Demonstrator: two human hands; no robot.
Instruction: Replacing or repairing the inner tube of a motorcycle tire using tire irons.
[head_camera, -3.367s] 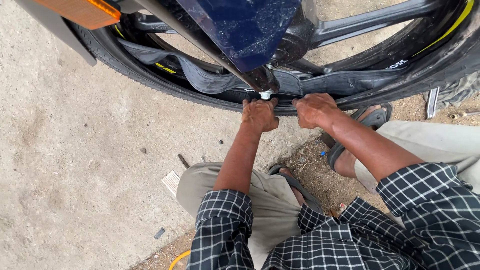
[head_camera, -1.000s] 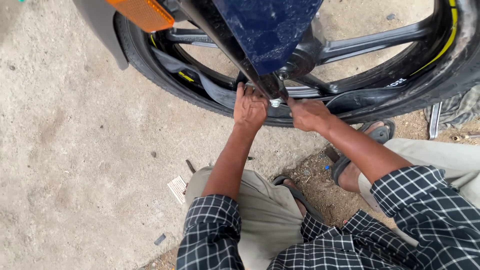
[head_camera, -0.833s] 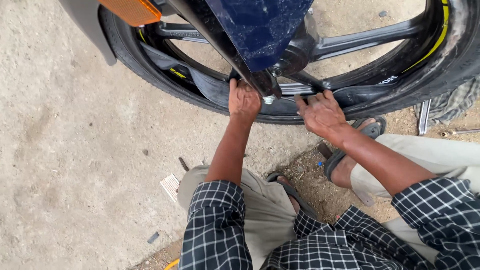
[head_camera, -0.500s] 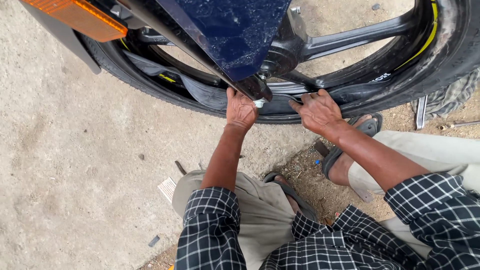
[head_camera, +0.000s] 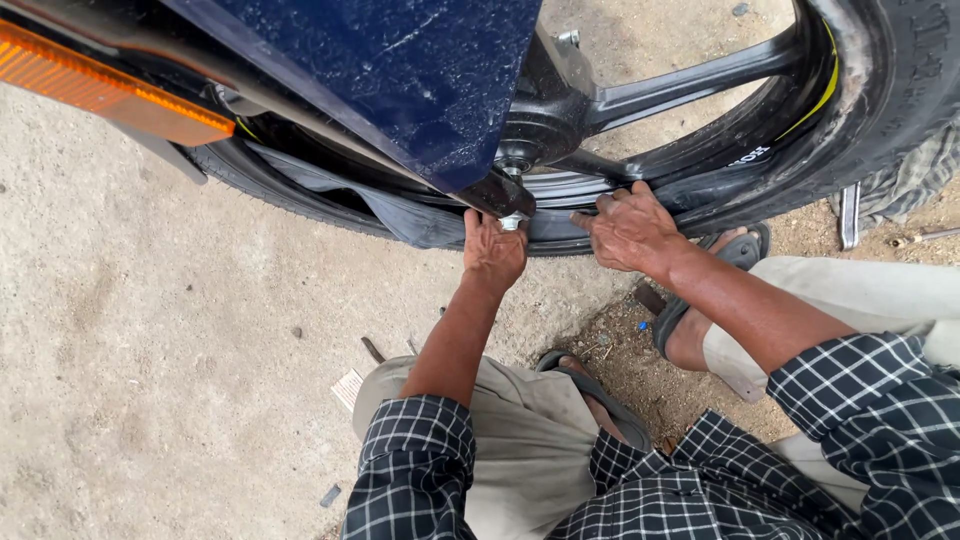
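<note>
So the person is crouched right at the motorcycle wheel (head_camera: 700, 150), and compared with a moment back the left hand (head_camera: 494, 250) has slid up off the rim and now sits right under the silver axle nut (head_camera: 513, 220) at the bottom of the fork leg (head_camera: 495, 192), fingers curled up around it. Can't tell if they're actually pinching the nut or just cupping the fork end, the knuckles hide it. The right hand (head_camera: 630, 228) stays on the black rim beside the loose inner tube (head_camera: 400, 205), fingers bent and pressing on the rim edge rather than gripping anything loose. Looks like the attention has moved from the tyre edge to the axle hardware. The blue mudguard (head_camera: 400, 70) and orange reflector (head_camera: 110, 85) hang overhead, a metal tool (head_camera: 850, 215) lies on the ground by the tyre, sandals (head_camera: 720, 270) in the dirt.
</note>
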